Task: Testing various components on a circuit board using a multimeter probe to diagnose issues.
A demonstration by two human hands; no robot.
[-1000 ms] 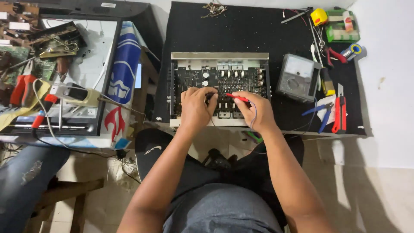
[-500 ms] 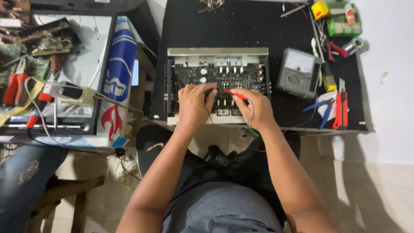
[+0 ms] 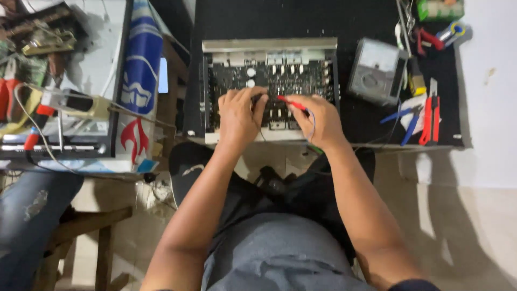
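- The black table (image 3: 371,21) fills more of the view than a second ago; the head has come closer over the work, so the far edge with its tools is now partly cut off.
- The open amplifier (image 3: 269,86) lies at the near edge of the table, its circuit board bare, in the same place as before.
- The grey meter (image 3: 376,70) sits just right of the amplifier, unmoved, and red-handled pliers (image 3: 431,116) lie further right.
- The left hand (image 3: 239,113) stays on the board, fingers curled and pressed down around a dark probe tip; how firmly it pinches I cannot tell.
- The right hand (image 3: 315,121) keeps its place beside it, fingers pinching the red probe (image 3: 291,103), which points left onto the board.
- Both probes holding steady suggests a reading is being taken.
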